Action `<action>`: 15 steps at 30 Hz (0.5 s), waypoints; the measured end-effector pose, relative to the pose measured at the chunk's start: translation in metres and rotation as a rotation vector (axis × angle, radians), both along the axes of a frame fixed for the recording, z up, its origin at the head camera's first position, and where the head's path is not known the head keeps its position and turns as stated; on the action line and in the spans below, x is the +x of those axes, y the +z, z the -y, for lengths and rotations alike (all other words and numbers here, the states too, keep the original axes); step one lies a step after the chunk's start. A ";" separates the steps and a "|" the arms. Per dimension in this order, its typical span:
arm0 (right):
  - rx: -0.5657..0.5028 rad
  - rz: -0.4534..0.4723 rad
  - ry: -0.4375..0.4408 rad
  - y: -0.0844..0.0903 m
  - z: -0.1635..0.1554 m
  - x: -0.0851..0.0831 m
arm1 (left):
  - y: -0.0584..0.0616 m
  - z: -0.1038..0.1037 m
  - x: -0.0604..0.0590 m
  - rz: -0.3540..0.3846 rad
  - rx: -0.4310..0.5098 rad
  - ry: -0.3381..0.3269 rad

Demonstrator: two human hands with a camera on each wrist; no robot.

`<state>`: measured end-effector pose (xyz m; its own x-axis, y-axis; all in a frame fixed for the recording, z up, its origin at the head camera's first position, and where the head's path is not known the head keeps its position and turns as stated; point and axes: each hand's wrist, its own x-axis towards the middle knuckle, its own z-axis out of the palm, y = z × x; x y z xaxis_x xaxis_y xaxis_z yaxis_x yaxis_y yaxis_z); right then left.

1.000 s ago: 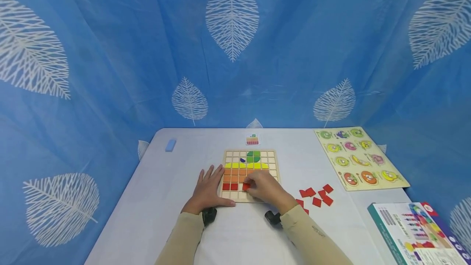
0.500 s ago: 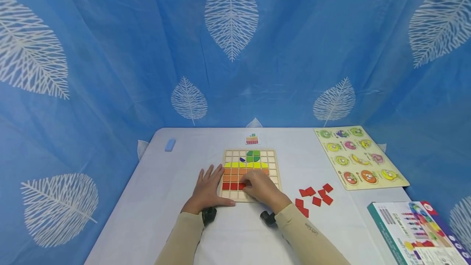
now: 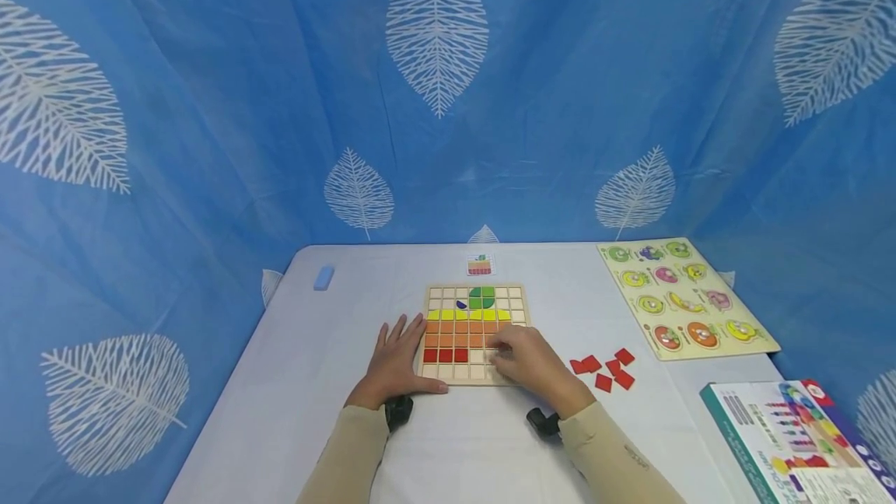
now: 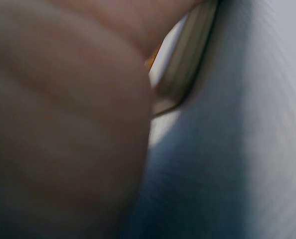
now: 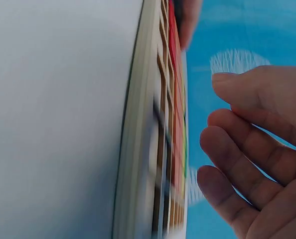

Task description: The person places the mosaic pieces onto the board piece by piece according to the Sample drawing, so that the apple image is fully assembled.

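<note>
A wooden grid board (image 3: 519, 309) lies on the white table (image 3: 315, 379), partly filled with green, yellow and orange tiles and three red tiles (image 3: 445, 355) in one row. My left hand (image 3: 396, 355) lies flat on the table against the board's left edge, thumb along its front edge; in the left wrist view the palm (image 4: 63, 124) is a blur beside the board corner (image 4: 183, 64). My right hand (image 3: 519, 359) hovers over the board's front right corner, fingers loosely bent and holding nothing (image 5: 247, 164). Several loose red tiles (image 3: 603, 370) lie just right of it.
A fruit peg puzzle (image 3: 684, 300) lies at the back right and a printed box (image 3: 791, 442) at the front right corner. A small pattern card (image 3: 480, 264) sits behind the board, a blue block (image 3: 323, 277) at the back left. Blue leaf-printed cloth (image 3: 210, 138) surrounds the table.
My right hand set its red tile into the red row as the third tile, let go, and drew back to the right. The left hand has not moved.
</note>
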<state>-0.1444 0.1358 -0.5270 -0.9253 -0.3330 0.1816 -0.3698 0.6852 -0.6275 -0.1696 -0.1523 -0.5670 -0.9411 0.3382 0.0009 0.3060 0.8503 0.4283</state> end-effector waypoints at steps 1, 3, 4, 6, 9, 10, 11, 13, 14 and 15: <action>-0.004 0.003 -0.014 0.000 -0.008 0.003 | 0.000 -0.001 0.001 0.000 0.002 -0.001; -0.007 0.004 -0.035 -0.001 -0.026 0.008 | 0.000 -0.001 0.001 -0.002 0.002 -0.003; -0.006 0.011 -0.046 -0.001 -0.035 0.012 | 0.001 -0.001 0.002 0.000 0.006 -0.005; 0.004 0.037 -0.061 -0.001 -0.051 0.019 | 0.001 -0.001 0.003 0.001 0.007 -0.008; 0.021 0.064 -0.052 0.000 -0.072 0.028 | 0.003 0.001 0.004 0.002 0.009 -0.006; 0.027 0.079 -0.053 0.000 -0.078 0.031 | 0.004 0.001 0.004 0.003 0.007 -0.005; 0.031 0.090 -0.048 0.001 -0.083 0.033 | 0.004 0.001 0.004 0.001 0.005 -0.005; 0.044 0.095 -0.038 0.001 -0.092 0.038 | 0.005 0.001 0.003 0.003 0.005 -0.003; 0.054 0.100 -0.032 0.001 -0.096 0.041 | 0.005 0.000 0.003 0.005 0.004 -0.003; 0.064 0.108 -0.028 0.001 -0.099 0.044 | 0.005 0.000 0.002 0.007 0.003 -0.004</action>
